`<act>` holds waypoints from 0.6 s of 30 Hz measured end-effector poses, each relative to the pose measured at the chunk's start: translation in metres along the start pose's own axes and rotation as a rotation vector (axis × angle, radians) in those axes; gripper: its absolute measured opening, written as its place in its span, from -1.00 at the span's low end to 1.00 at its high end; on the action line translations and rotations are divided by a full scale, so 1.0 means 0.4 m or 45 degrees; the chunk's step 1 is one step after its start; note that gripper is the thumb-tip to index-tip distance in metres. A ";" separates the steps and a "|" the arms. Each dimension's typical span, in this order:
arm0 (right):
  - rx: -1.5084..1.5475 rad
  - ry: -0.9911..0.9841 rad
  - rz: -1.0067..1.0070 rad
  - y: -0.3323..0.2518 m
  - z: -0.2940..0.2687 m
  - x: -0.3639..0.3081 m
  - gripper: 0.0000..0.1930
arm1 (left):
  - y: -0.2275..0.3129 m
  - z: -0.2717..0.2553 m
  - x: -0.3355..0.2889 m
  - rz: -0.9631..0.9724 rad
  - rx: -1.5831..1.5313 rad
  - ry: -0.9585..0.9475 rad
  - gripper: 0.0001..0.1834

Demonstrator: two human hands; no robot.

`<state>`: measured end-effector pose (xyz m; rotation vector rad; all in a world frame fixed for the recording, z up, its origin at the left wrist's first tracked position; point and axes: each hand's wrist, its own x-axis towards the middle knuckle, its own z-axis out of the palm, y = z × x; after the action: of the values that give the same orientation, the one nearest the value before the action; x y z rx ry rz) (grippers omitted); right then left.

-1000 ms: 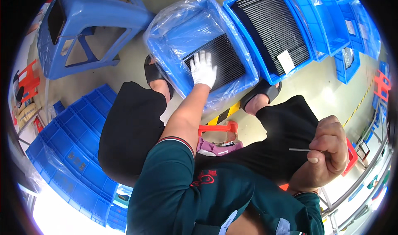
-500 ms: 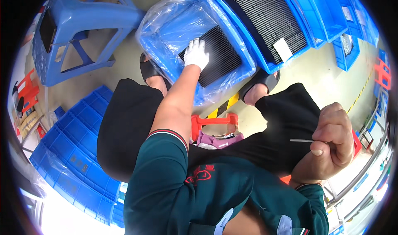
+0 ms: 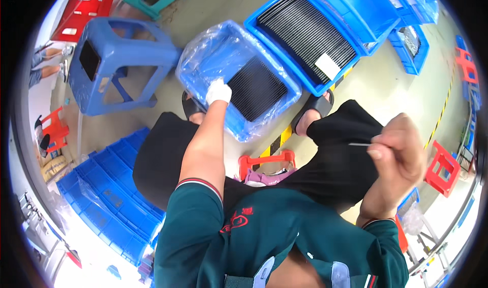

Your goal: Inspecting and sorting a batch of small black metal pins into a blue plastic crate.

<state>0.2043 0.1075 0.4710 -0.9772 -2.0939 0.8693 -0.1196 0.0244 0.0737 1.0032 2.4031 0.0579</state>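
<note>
My left hand (image 3: 219, 92), in a white glove, reaches into a blue bin (image 3: 201, 46) lined with clear plastic. Its fingers look curled at the left edge of a stack of thin black strips (image 3: 258, 88); what they hold, if anything, is hidden. My bare right hand (image 3: 401, 150) is raised above my right thigh. Between its thumb and fingers it pinches a thin, straight metal pin (image 3: 359, 144), which points left.
Beside the bin, a blue crate (image 3: 251, 26) holds rows of black strips with a white card (image 3: 327, 66) on them. A blue stool (image 3: 114, 49) stands at the far left, above stacked blue crates (image 3: 109, 196). A red stool (image 3: 267, 158) sits between my legs.
My left hand has drawn back from lying spread on the black strips to their left edge, its fingers now curled. My right hand has risen slightly with the pin. The view has shifted.
</note>
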 end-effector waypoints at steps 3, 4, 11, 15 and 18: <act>0.053 -0.091 0.149 0.060 -0.004 -0.067 -0.84 | 0.046 -0.072 -0.005 -0.059 -0.006 0.089 -0.54; 0.069 -0.101 0.176 0.075 -0.004 -0.088 -0.84 | 0.074 -0.092 0.003 -0.042 -0.025 0.136 -0.54; 0.133 -0.125 0.131 0.148 0.002 -0.121 -0.80 | 0.336 -0.158 0.079 0.461 0.056 0.332 -0.58; -0.011 -0.288 0.019 0.173 -0.014 -0.125 -0.76 | 0.516 -0.145 0.106 0.490 0.017 0.165 -0.51; -0.015 -0.367 0.006 0.178 -0.020 -0.130 -0.74 | 0.592 -0.137 0.162 0.496 0.140 0.066 -0.41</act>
<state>0.2637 0.1028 0.4057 -0.9066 -2.3389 1.0536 -0.0303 0.2480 0.1470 1.5268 2.2417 0.0927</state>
